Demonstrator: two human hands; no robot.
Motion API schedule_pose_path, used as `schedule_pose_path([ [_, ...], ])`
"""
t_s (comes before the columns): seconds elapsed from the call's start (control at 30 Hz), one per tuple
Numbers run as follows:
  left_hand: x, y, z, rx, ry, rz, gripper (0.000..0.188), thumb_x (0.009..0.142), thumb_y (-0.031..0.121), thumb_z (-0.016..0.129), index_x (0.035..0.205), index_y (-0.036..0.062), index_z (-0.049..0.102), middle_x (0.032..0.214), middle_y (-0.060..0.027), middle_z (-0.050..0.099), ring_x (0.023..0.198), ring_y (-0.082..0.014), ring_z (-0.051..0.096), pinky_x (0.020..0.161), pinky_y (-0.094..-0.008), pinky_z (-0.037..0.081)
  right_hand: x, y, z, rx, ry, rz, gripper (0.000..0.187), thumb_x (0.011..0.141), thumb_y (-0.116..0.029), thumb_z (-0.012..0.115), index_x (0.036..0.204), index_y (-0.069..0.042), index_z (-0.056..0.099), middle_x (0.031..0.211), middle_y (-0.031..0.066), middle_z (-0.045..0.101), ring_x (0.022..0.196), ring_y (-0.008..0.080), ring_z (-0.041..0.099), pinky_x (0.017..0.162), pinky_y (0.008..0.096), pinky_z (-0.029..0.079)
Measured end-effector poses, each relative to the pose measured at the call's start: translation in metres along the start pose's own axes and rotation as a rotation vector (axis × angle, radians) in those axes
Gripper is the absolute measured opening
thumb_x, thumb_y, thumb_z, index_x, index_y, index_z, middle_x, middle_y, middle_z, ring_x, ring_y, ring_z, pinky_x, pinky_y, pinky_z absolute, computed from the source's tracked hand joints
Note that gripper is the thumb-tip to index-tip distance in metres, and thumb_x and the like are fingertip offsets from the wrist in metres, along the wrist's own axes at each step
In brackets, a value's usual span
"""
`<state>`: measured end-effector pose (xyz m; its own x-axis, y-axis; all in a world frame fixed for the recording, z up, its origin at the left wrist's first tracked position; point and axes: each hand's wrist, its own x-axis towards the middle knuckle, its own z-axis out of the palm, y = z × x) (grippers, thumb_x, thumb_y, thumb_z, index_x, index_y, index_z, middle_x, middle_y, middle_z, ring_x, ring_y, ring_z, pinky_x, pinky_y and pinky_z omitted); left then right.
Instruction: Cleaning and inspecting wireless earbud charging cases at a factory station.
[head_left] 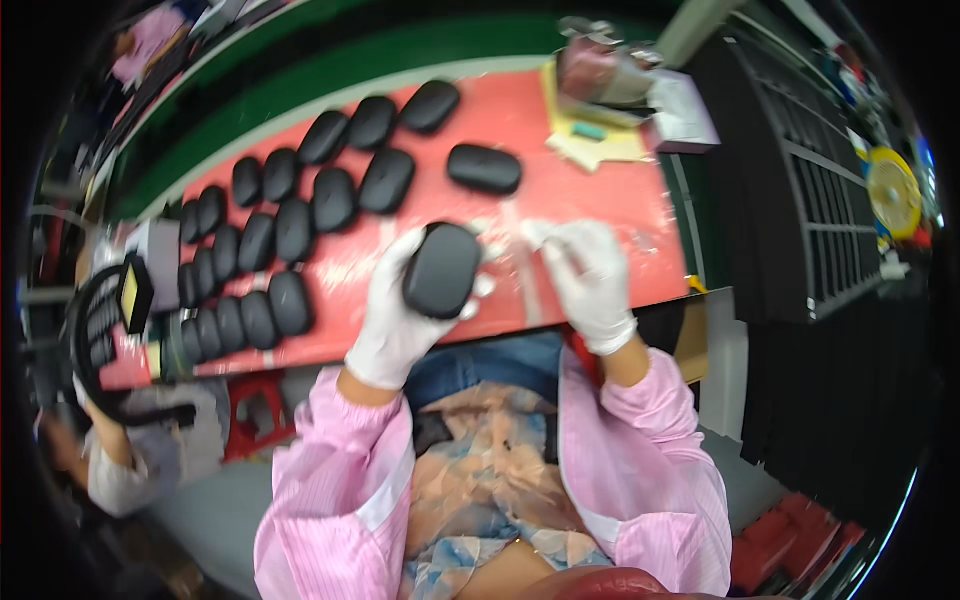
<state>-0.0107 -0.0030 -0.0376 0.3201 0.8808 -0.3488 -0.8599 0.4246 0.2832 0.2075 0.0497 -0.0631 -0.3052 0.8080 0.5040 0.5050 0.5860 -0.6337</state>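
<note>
A black, rounded oblong case (pixel 441 270) rests in my white-gloved left hand (pixel 388 310), whose fingers wrap round its sides over the near edge of the table. To the right, my gloved right hand (pixel 590 275) is apart from the case, its thumb and fingers pinched together. Something small and white shows at those fingertips; whether it is a scrap of cloth or loose glove tip I cannot make out. Beyond both hands lies a single similar black case (pixel 484 169). Several more black cases (pixel 334 200) stand in slanting rows across the left half of the table.
The table has a red covering (pixel 640 220). At its far right are a clear plastic container (pixel 605 80), yellow paper (pixel 605 146) with a small green block, and a white box (pixel 684 112). A black curved-arm device (pixel 85 340) stands at the left end, near another person's arm (pixel 110 435).
</note>
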Motion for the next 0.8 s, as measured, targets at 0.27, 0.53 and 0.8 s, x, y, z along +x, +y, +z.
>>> schedule_pose_path([
  [0.27,-0.004,-0.016,0.011,0.191,0.154,0.152,0.051,0.099,0.042,0.041,0.115,-0.0011,0.061,0.104,-0.0133,0.069,0.087,-0.024,0.069,0.072,-0.0339,0.058,0.023,-0.076,0.002,0.047,-0.2,-0.421,0.03,0.07,0.004,0.065,0.097,-0.011,0.069,0.086,0.0049,0.06,0.082,0.0225,0.058,0.071,0.0366,0.046],
  [0.53,-0.017,-0.011,0.013,0.167,0.183,0.054,0.049,0.099,0.041,0.042,0.105,-0.0028,0.063,0.086,-0.0165,0.068,0.064,-0.0249,0.068,0.05,-0.0317,0.056,0.021,-0.08,0.008,-0.151,-0.126,-0.456,0.04,0.065,0.003,0.067,0.096,-0.02,0.074,0.077,-0.0012,0.053,0.067,0.0206,0.051,0.06,0.0337,0.039],
  [0.8,-0.026,0.005,0.014,0.247,-0.064,-0.053,0.059,0.098,0.042,0.039,0.113,-0.0103,0.06,0.096,-0.0271,0.068,0.063,-0.0289,0.068,0.048,-0.0317,0.056,0.023,-0.006,0.004,-0.21,-0.197,-0.125,0.032,0.083,0.003,0.059,0.109,-0.01,0.071,0.098,0.0115,0.061,0.095,0.025,0.056,0.08,0.0356,0.046],
])
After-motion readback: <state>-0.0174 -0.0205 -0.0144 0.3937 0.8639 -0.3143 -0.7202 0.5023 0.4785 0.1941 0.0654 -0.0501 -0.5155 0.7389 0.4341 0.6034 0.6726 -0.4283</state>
